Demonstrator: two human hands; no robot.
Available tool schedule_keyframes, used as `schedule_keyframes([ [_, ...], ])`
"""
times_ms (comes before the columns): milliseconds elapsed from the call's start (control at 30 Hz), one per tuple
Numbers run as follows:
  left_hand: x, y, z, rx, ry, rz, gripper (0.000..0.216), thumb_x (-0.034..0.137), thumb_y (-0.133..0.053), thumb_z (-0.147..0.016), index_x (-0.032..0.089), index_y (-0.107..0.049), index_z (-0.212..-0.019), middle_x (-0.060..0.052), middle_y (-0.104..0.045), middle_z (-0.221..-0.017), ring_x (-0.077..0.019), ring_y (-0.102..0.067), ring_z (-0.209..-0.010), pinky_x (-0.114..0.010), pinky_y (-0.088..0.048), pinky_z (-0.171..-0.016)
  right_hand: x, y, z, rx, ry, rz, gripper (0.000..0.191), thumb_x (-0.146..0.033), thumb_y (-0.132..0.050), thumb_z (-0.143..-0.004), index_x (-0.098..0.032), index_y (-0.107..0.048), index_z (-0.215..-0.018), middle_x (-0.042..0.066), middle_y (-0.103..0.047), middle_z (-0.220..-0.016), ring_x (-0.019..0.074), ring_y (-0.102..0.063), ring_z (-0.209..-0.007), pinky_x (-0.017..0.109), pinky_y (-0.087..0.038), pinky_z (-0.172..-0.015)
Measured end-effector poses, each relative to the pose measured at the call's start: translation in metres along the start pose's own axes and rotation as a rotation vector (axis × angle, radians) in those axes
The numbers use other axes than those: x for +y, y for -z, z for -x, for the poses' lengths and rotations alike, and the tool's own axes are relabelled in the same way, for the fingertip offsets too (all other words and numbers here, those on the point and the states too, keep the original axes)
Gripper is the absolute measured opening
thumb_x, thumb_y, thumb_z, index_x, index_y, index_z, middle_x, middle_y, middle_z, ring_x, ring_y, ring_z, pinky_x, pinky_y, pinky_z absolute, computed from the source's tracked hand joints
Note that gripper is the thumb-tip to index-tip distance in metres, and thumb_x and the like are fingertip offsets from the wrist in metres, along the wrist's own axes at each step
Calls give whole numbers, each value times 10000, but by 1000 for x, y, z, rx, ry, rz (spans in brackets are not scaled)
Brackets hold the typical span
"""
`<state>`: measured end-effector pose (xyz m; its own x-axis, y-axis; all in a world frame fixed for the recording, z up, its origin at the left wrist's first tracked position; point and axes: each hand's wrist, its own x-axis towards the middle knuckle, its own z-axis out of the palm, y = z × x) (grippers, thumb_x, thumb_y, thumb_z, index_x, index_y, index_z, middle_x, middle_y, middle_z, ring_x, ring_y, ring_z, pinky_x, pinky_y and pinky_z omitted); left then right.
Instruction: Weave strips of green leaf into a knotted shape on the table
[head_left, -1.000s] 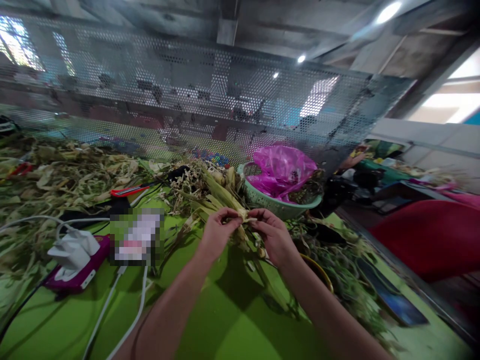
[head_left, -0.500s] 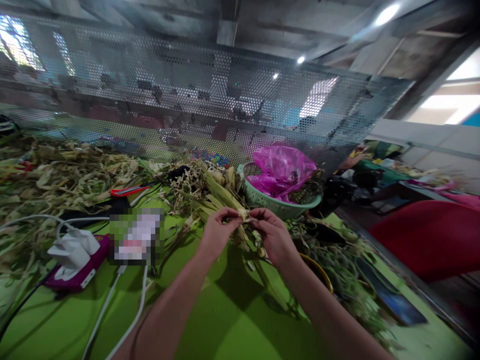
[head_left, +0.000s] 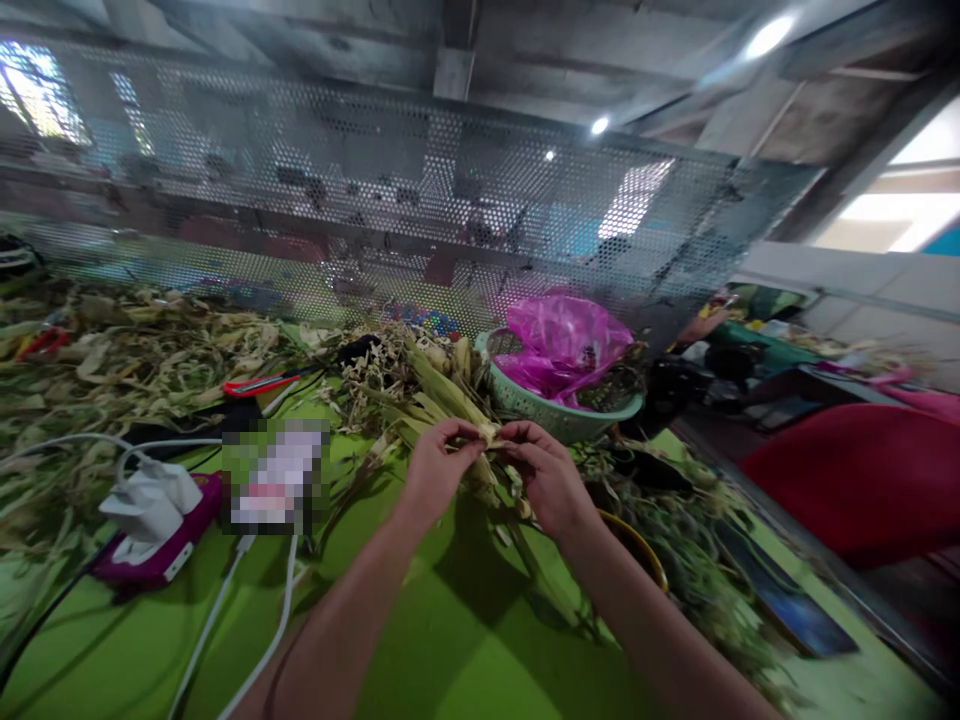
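Observation:
Both hands meet at the tied-looking end of a bundle of pale green-yellow corn husks [head_left: 448, 392], above the green tabletop [head_left: 442, 640]. My left hand [head_left: 439, 465] pinches the bundle's end between thumb and fingers. From the other side my right hand [head_left: 546, 470] is closed with thumb and fingertips on the same end. Its fingers hide just what strand they pinch. The long leaves fan away toward the back left. Below the hands hang loose husk pieces [head_left: 480, 482], and a longer green leaf [head_left: 551, 580] reaches down to the right.
Behind stands a green plastic basket [head_left: 566, 418] with a pink plastic bag [head_left: 566, 340]. Dried husks [head_left: 150, 350] heap at left, near a red-handled cutter [head_left: 259, 386], a purple power strip [head_left: 161, 550] and white cables [head_left: 281, 610]. Right are green stems [head_left: 697, 560] and a yellow-rimmed bowl [head_left: 645, 545].
The hands stay at the bundle's end, with only small finger shifts. My right fingers lie slightly flatter against it. The whole view has shifted a few pixels.

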<state>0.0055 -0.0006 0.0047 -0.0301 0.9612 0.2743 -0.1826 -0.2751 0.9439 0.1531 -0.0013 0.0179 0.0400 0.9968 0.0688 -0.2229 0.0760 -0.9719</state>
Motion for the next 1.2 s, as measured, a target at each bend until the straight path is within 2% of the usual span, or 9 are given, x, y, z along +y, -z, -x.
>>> schedule_keyframes([
  [200, -4, 0, 1, -24, -73, -85, 57, 180, -656, -710, 190, -678, -761, -17, -652, -793, -148, -577, -748, -257, -438, -700, -1, 0, 0, 6, -28, 5, 137, -201, -677, -606, -185, -672, -742, -1, -627, -719, 136, -546, -663, 255, -433, -653],
  [367, -6, 1, 1, -16, -109, -117, 68, 166, -652, -712, 194, -689, -760, -27, -654, -804, -151, -579, -758, -259, -439, -717, -1, 0, 0, 0, -47, -22, 179, -138, -642, -546, -184, -667, -717, -16, -618, -696, 117, -528, -640, 235, -419, -626],
  [567, -2, 0, 0, 18, 2, 41, 50, 188, -687, -667, 187, -670, -713, -19, -650, -736, -148, -571, -725, -264, -434, -720, 0, -1, -1, -38, -63, -33, 241, -119, -699, -525, -193, -668, -752, -22, -620, -715, 113, -528, -638, 231, -415, -610],
  [767, -7, -1, -3, 27, 99, 208, 134, 225, -741, -608, 177, -650, -695, -6, -635, -702, -131, -551, -701, -251, -421, -712, 6, 2, -3, -70, -6, 54, 284, -189, -799, -543, -188, -671, -797, -10, -623, -737, 127, -545, -692, 248, -433, -666],
  [933, -4, 2, -4, 24, 222, 310, 195, 246, -767, -572, 165, -620, -671, 12, -585, -657, -110, -512, -658, -241, -406, -691, 2, 1, 0, -133, -27, 50, 314, -248, -833, -578, -198, -668, -839, -21, -627, -725, 117, -556, -663, 254, -438, -660],
  [1200, 4, 4, -4, 16, 233, 314, 224, 259, -779, -565, 161, -596, -648, 22, -555, -645, -101, -482, -656, -235, -382, -690, -7, -1, 3, -136, -13, 8, 286, -257, -848, -578, -210, -680, -805, -26, -634, -730, 111, -567, -656, 242, -451, -649],
])
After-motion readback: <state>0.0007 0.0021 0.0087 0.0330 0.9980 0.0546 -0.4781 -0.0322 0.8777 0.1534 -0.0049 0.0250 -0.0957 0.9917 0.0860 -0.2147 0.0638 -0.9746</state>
